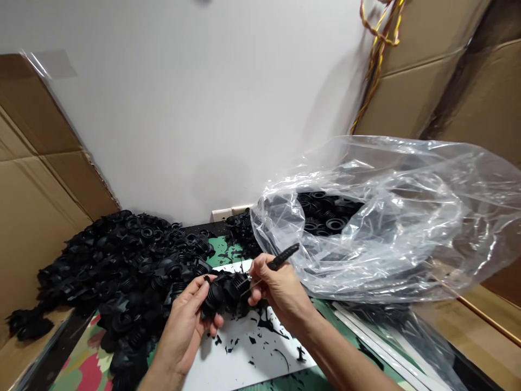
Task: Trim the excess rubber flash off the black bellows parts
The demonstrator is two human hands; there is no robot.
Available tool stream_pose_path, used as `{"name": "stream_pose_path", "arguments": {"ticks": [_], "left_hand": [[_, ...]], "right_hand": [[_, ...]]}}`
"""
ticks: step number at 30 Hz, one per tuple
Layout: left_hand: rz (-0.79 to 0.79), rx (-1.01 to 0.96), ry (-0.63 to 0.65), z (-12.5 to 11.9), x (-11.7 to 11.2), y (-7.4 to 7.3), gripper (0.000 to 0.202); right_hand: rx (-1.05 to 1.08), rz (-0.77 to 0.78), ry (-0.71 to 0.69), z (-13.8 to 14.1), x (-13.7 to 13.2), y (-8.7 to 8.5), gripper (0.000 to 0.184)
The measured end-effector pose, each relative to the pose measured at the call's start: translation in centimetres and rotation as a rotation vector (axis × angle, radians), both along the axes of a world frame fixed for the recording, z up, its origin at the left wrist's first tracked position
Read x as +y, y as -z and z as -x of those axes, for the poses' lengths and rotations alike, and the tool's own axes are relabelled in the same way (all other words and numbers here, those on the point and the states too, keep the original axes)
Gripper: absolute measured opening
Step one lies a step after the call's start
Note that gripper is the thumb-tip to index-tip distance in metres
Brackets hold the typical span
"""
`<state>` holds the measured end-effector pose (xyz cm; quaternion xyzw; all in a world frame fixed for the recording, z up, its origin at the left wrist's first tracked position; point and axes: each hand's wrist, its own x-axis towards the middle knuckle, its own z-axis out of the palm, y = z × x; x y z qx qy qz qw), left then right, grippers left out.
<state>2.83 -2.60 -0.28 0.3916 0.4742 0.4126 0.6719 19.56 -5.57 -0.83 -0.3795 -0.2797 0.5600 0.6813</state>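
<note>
My left hand (pixel 194 312) is closed around the end of a black ribbed rubber piece (pixel 220 296), thumb and index finger pinching its edge. My right hand (pixel 271 279) grips a slim tool with a black textured handle (pixel 285 256). The handle sticks up behind the fingers, and its thin metal end points down to the left at the rubber piece; the tip cannot be made out clearly. Beneath both hands lies a white board (pixel 244 358) strewn with small black rubber scraps (pixel 279 326).
A large heap of black ribbed rubber parts (pixel 134 255) spreads to the left. At the right, a clear plastic bag (pixel 391 239) holds more black rings (pixel 334 224). Cardboard walls (pixel 36 179) flank both sides; twisted yellow-brown wires (pixel 376 60) hang at upper right. White strips (pixel 378 342) lie at lower right.
</note>
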Motion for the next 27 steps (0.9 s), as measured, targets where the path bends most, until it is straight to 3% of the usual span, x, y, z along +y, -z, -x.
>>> {"name": "stream_pose_path", "arguments": {"ticks": [3,6,9,15,22,25,27], "left_hand": [[0.004,-0.021,-0.020,-0.1,-0.2,0.2,0.036],[0.017,-0.053,-0.024,0.0,-0.4,0.2,0.038],[0.037,-0.097,-0.020,0.1,-0.3,0.2,0.040],[0.018,-0.095,0.044,0.0,-0.2,0.2,0.046],[-0.059,-0.043,0.105,-0.4,-0.6,0.1,0.046],[-0.151,0.039,0.083,-0.6,-0.6,0.4,0.048],[-0.187,0.094,0.059,-0.8,-0.7,0.6,0.046]], "right_hand": [[0.056,-0.076,0.104,-0.5,-0.5,-0.9,0.048],[-0.009,-0.136,0.058,0.0,-1.1,-1.1,0.041],[-0.082,-0.138,-0.023,1.6,-1.2,-0.3,0.037],[-0.132,-0.068,0.115,3.1,-0.5,1.4,0.038],[-0.297,-0.048,0.121,3.0,-0.3,1.6,0.034],[-0.458,-0.118,0.148,3.2,-0.5,1.9,0.028],[-0.703,-0.293,0.259,3.1,-0.4,2.3,0.023]]}}
